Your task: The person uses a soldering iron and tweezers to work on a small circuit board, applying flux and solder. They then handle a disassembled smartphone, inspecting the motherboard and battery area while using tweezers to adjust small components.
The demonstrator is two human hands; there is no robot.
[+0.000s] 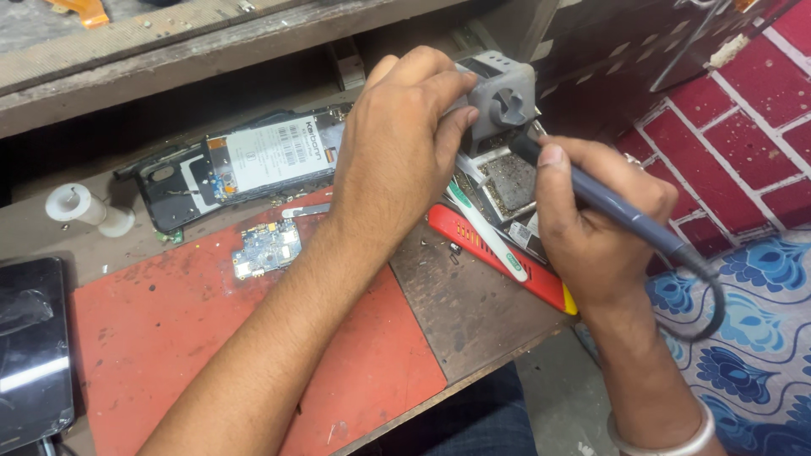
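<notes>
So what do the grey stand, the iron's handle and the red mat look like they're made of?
Grey stand: looks like cast metal, with a dull, matte grey face; painted plastic is possible. Iron's handle: blue-grey rubber or plastic, smooth with a soft sheen. Red mat: probably rubber or silicone, lying flat and matte, scuffed and stained.

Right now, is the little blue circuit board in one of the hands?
No, the circuit board lies alone on the red mat.

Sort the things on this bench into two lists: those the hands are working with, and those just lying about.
In use: soldering iron in the right hand; grey iron stand under the left hand.

Lying about: opened phone, small circuit board, white toothbrush, red tool, red mat.
</notes>
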